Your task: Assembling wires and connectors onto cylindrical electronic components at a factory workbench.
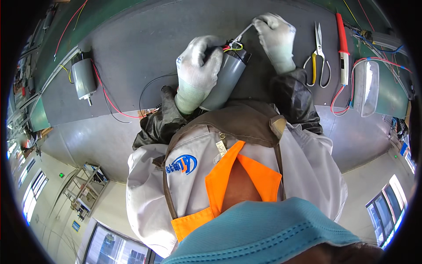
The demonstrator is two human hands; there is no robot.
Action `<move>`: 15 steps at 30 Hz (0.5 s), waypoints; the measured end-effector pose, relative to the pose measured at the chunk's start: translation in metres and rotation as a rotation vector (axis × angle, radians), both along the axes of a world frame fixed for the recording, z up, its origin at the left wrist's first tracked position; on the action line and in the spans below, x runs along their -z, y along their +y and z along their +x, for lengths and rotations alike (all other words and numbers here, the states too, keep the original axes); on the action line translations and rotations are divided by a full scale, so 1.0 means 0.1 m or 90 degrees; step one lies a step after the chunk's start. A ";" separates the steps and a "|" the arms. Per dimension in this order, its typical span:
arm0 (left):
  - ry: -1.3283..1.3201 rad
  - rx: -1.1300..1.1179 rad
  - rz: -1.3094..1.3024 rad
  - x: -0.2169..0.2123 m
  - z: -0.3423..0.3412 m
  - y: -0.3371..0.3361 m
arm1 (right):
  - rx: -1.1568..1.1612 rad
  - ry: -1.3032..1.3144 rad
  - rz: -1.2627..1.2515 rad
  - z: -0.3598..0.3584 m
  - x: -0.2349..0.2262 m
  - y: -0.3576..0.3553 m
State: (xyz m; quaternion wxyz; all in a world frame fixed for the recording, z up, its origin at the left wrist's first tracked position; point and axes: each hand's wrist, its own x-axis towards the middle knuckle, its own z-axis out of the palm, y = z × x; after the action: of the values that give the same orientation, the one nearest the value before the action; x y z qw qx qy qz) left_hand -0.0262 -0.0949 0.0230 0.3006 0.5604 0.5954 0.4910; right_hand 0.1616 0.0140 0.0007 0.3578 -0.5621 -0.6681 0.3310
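Observation:
My left hand (pixel 198 66), in a white knit glove, grips a grey cylindrical motor (pixel 225 81) that leans against my chest with its wired end pointing away from me. Red, yellow and black wires (pixel 233 45) sprout from that end. My right hand (pixel 276 37), also gloved, pinches a thin white wire (pixel 244 33) that runs from the motor's top up to its fingers. Dark sleeve covers wrap both forearms.
A second grey motor (pixel 83 79) with red and yellow leads lies at the left of the dark bench mat (pixel 145 39). Scissors with yellow handles (pixel 318 55), a red-handled soldering iron (pixel 342 42) and a clear plastic cover (pixel 365 88) lie to the right.

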 end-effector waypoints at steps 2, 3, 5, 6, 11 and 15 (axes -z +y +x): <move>0.101 0.031 0.036 -0.19 0.06 0.04 | 0.000 -0.003 0.004 -0.03 -0.01 0.02; 0.202 0.060 0.074 -0.27 0.09 0.05 | 0.007 -0.004 0.004 -0.03 0.00 0.01; 0.215 0.051 0.073 -0.24 0.12 0.05 | 0.068 0.246 -0.129 -0.03 0.00 0.01; 0.230 0.056 0.067 -0.22 0.10 0.04 | 0.020 0.379 -0.176 0.02 -0.04 -0.03; 0.415 0.133 0.120 -0.16 -0.03 0.06 | -0.291 0.603 -0.248 -0.08 -0.53 -0.21; 0.656 0.358 0.203 -0.35 -0.17 0.25 | -0.230 0.458 -0.417 0.17 -0.67 -0.44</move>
State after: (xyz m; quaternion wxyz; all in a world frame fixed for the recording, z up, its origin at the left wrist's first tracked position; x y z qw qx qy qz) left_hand -0.0428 -0.0702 0.0575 0.0043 0.8999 0.4127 0.1412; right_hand 0.1789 -0.0301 0.0680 0.3072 -0.3707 -0.4509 0.7516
